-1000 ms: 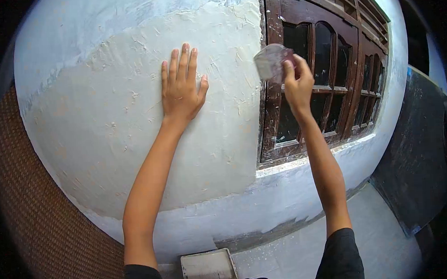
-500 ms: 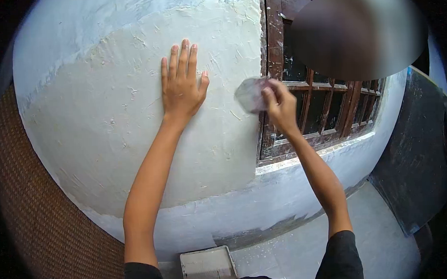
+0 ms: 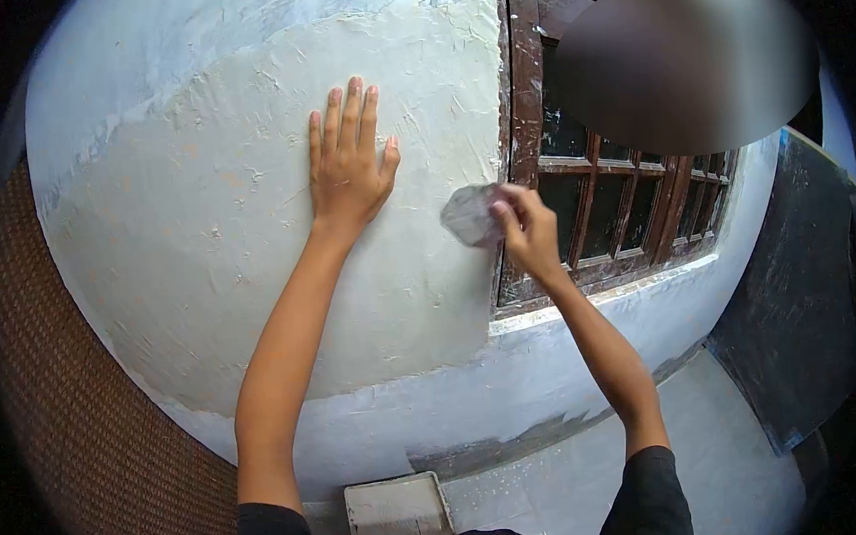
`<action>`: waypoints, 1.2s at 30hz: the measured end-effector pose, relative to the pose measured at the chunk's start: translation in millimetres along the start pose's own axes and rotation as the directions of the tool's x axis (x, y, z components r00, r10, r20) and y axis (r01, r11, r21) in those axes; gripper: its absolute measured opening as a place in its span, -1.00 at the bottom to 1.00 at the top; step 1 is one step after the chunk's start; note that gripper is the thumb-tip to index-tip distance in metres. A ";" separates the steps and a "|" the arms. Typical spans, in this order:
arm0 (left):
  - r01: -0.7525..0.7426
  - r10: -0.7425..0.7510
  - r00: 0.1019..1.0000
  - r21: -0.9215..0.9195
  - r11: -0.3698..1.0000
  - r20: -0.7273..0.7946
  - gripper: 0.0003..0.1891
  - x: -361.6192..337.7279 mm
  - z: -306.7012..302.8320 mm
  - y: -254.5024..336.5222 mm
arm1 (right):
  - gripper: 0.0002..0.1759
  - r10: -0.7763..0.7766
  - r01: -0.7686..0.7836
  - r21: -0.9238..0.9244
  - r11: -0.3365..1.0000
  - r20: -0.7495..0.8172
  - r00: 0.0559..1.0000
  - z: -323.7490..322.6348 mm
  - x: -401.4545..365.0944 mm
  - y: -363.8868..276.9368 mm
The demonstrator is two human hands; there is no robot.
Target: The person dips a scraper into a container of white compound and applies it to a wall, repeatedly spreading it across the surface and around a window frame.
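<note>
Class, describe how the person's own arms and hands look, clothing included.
A plain black left sleeve and matching right sleeve are short, ending above the elbows. The left hand and right hand are ungloved, and no watch or bracelet shows.

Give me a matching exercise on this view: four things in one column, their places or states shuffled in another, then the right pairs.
1. Bare left hand
2. Bare right hand
3. Off-white rectangular tray
4. Dark-brown wooden window

A. At the bottom edge of the view
B. Gripping a greyish flat tool
C. In the upper right of the view
D. Spread against the pale plastered wall

Pairs: 1-D, 2-B, 3-A, 4-C
</note>
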State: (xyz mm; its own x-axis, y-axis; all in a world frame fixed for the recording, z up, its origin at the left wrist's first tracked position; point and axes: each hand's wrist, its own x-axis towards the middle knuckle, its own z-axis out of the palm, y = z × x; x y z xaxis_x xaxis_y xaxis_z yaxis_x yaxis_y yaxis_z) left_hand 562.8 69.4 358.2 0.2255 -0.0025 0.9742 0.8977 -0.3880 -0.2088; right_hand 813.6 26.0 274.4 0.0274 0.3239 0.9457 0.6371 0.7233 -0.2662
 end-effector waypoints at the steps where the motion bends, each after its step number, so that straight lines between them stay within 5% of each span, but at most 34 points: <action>1: -0.003 0.003 1.000 -0.005 1.000 0.010 -0.35 0.0 -0.4 -1.2 | -0.73 0.043 -0.035 0.081 0.996 -0.104 0.994 0.3 4.7 11.3; 4: -0.015 0.014 1.000 0.022 1.000 0.019 -0.34 -0.4 1.0 -2.7 | -0.70 0.184 -0.151 0.136 0.979 -0.285 0.941 -25.4 27.4 21.3; 7: -0.007 0.007 1.000 0.030 1.000 0.017 -0.33 1.1 0.7 -1.6 | -0.71 0.146 -0.091 0.179 0.980 -0.325 0.934 -35.4 34.2 14.0; 9: -0.001 0.000 1.000 0.031 1.000 0.014 -0.33 1.7 0.9 -0.9 | -0.71 0.204 -0.143 0.329 0.933 -0.157 0.966 -30.8 23.8 4.5; 14: 0.007 -0.007 1.000 0.030 1.000 0.009 -0.34 1.4 0.8 0.9 | -0.71 -0.037 0.039 -0.013 0.999 0.118 0.992 -3.9 5.1 0.5; 18: -0.001 0.001 1.000 0.013 1.000 0.010 -0.35 1.0 0.9 -0.5 | -0.71 -0.062 0.073 0.031 0.997 -0.280 0.958 -14.6 46.7 17.0; 20: -0.004 0.003 1.000 0.018 1.000 0.013 -0.35 -0.1 0.4 -0.9 | -0.70 0.091 -0.077 0.053 0.996 -0.353 0.931 -34.5 63.3 8.9; 26: 0.008 -0.008 1.000 0.011 1.000 0.018 -0.35 1.4 -0.1 0.6 | -0.71 -0.006 0.048 0.275 0.960 -0.153 0.988 -14.6 37.4 -0.7; 30: 0.012 -0.012 1.000 0.006 1.000 0.013 -0.35 1.2 -0.2 1.2 | -0.72 -0.114 0.113 0.027 0.993 0.040 0.993 4.7 16.3 -8.2; 36: 0.009 -0.009 1.000 -0.005 1.000 0.014 -0.34 0.8 1.8 -1.3 | -0.71 0.146 -0.095 0.172 0.981 -0.315 0.938 -28.6 74.0 14.8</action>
State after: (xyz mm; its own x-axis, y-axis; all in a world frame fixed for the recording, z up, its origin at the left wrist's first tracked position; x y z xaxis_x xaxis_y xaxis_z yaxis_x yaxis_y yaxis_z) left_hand 562.5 71.5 359.1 0.2229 0.0143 0.9747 0.8980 -0.3922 -0.1996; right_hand 847.1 43.2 345.8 0.3619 0.2172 0.9065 0.4898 0.7831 -0.3832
